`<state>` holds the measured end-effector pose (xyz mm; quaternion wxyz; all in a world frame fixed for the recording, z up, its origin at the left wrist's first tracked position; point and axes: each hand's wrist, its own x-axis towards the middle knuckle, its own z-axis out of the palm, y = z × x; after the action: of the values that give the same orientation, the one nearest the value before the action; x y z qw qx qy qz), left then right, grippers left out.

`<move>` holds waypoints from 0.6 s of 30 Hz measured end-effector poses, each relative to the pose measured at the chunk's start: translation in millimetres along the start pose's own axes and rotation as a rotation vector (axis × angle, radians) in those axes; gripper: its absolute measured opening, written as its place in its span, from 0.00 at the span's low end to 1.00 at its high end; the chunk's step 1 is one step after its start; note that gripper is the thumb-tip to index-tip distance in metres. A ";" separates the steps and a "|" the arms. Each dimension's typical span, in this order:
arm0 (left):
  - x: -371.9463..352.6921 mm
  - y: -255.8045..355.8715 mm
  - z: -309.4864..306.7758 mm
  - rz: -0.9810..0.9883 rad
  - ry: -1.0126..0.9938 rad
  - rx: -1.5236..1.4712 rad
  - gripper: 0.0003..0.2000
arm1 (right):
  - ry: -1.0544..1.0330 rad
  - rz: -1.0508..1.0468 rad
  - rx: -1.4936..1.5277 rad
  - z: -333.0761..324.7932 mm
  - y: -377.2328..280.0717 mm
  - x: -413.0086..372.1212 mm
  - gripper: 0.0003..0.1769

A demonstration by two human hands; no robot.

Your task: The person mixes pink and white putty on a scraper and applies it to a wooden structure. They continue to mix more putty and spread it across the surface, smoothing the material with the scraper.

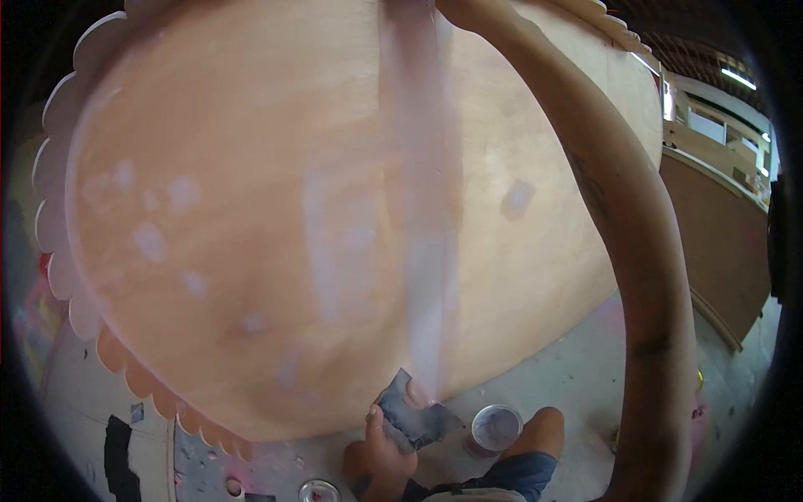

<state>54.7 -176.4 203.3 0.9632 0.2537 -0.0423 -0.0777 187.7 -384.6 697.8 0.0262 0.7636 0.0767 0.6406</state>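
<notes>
Sheet (411, 428) is gripped in the left hand (387, 454) near the panel (251, 251)'s lower edge; I judge it light, pliable, best held by its margin; right hand is out of view, its fingers' state I cannot tell.

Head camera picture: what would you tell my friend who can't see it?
A person's left hand grips a dark sheet near the bottom of a big tan panel with pale patches and a scalloped border. The right arm curves up out of view at the top. A round tub sits beside a bare knee.
</notes>
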 end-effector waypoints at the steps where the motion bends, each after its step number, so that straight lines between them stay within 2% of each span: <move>1: -2.1 -2.9 -6.1 0.023 0.055 0.061 0.25 | 0.001 -0.001 0.003 4.1 6.1 4.2 0.28; 3: -2.7 -4.3 -13.6 0.042 0.113 0.123 0.25 | 0.074 -0.065 -0.033 12.5 13.8 5.1 0.27; 7: -2.0 -8.1 -24.1 0.024 0.118 0.099 0.24 | 0.048 -0.046 -0.058 25.3 16.1 8.1 0.27; 10: 0.9 -16.1 -39.8 0.003 0.157 0.063 0.23 | 0.126 -0.052 -0.080 38.4 14.9 -1.2 0.26; 13: 3.1 -19.5 -42.5 -0.012 0.203 0.037 0.23 | 0.213 -0.108 0.050 53.8 8.1 -28.9 0.23; 14: 3.1 -20.5 -41.7 -0.020 0.241 0.021 0.22 | 0.154 -0.065 -0.021 53.5 2.8 -40.6 0.26; 16: 4.0 -23.3 -47.3 -0.045 0.237 0.021 0.22 | 0.256 -0.126 -0.032 69.7 7.5 -62.3 0.26; 18: 2.3 -23.1 -47.9 -0.070 0.237 0.022 0.22 | 0.228 -0.124 -0.028 74.8 7.3 -82.5 0.26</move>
<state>59.8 -173.5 150.3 0.9553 0.2729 0.0799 -0.0805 248.0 -399.9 605.1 0.0675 0.6792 0.1175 0.7214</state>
